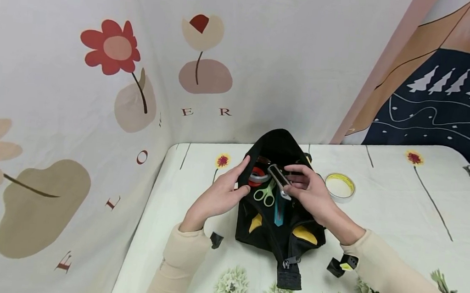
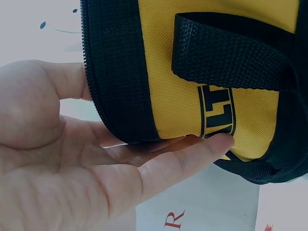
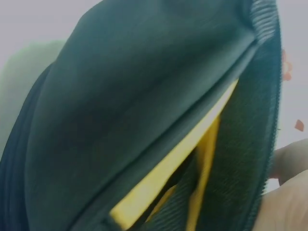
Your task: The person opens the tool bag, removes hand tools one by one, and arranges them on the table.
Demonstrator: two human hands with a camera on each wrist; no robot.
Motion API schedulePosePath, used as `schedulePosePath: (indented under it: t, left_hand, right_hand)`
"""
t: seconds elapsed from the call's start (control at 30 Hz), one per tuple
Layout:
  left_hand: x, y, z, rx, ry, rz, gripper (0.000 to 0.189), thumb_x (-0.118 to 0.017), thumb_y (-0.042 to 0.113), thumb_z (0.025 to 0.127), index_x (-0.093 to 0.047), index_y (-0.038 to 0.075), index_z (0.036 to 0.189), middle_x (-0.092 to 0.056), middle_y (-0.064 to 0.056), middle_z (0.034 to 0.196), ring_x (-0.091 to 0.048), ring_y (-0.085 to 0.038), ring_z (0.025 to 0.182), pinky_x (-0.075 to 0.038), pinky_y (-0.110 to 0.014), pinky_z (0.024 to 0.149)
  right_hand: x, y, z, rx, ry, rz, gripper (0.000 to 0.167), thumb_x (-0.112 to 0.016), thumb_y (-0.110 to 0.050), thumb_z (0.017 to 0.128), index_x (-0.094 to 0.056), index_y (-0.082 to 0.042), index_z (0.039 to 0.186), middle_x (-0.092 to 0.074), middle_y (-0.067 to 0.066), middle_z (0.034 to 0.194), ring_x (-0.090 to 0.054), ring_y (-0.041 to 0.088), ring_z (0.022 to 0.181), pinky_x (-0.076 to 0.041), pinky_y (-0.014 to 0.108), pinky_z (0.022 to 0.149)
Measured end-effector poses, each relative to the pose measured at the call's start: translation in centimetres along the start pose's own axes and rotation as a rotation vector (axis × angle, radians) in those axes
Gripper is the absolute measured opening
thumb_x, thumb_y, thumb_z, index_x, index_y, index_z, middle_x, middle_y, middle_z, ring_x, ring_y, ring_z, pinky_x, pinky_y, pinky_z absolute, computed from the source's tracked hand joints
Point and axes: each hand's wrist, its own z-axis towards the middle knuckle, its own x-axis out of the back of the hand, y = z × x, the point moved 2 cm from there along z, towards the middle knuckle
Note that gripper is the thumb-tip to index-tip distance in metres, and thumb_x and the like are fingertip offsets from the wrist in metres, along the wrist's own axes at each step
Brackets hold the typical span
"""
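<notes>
An unzipped black-and-yellow tool bag (image 1: 259,231) sits on the table with its mouth spread. My left hand (image 1: 225,189) holds the bag's left rim, thumb on one side of the zipper edge and fingers along the yellow outside (image 2: 245,115). Over the opening, my right hand (image 1: 310,189) pinches a slim silver-and-black tool (image 1: 279,180); its exact kind is unclear. Green-handled scissors (image 1: 265,196), a teal strip-like tool (image 1: 279,213) and a red and grey ring-shaped roll (image 1: 258,178) are in the bag. The right wrist view shows mostly the bag's dark side, blurred.
A tape roll with a yellow inner ring (image 1: 339,187) lies on the table right of the bag. The bag's zipper pull (image 1: 291,261) and end tab point toward me. Behind the table hangs a flower-printed cloth (image 1: 291,68).
</notes>
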Motion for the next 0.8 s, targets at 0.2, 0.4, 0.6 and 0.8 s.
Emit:
schedulePosePath:
  t: [0.2,0.4,0.6,0.8]
  left_hand:
    - [0.1,0.0,0.0,-0.009,-0.008,0.008,0.08,-0.055,0.011,0.11,-0.014,0.012,0.179,-0.018,-0.01,0.184,-0.018,-0.027,0.17,-0.025,-0.055,0.135]
    - [0.0,0.0,0.0,0.0,-0.013,0.01,0.08,-0.055,0.011,0.11,-0.014,0.013,0.179,-0.017,-0.01,0.184,-0.018,-0.027,0.17,-0.025,-0.055,0.135]
    - [0.0,0.0,0.0,-0.006,-0.007,0.001,0.081,-0.055,0.01,0.11,-0.015,0.014,0.179,-0.017,-0.009,0.185,-0.028,-0.027,0.166,-0.032,-0.055,0.131]
    - [0.0,-0.1,0.0,-0.011,-0.001,0.0,0.081,-0.055,0.01,0.11,-0.015,0.014,0.179,-0.018,-0.01,0.184,-0.022,-0.028,0.169,-0.028,-0.056,0.133]
  right_hand:
    - [0.9,-1.0,-1.3,-0.069,-0.092,0.169,0.057,-0.064,-0.003,0.11,-0.044,0.003,0.162,-0.061,0.026,0.146,-0.067,0.008,0.106,-0.052,0.022,0.084]
    - [1.3,-1.3,-2.4,-0.132,-0.149,0.305,0.052,-0.065,-0.007,0.11,-0.049,-0.005,0.159,-0.059,0.003,0.12,-0.059,0.011,0.094,-0.045,0.025,0.078]
    - [1.9,-1.4,-3.3,-0.127,-0.177,0.426,0.04,-0.063,-0.004,0.11,-0.06,-0.015,0.148,-0.059,0.0,0.107,-0.056,0.009,0.082,-0.045,0.023,0.075]
    - [2.2,-1.6,-4.1,-0.092,-0.213,0.495,0.039,-0.061,-0.003,0.111,-0.063,-0.02,0.147,-0.067,-0.001,0.119,-0.062,0.007,0.086,-0.048,0.022,0.076]
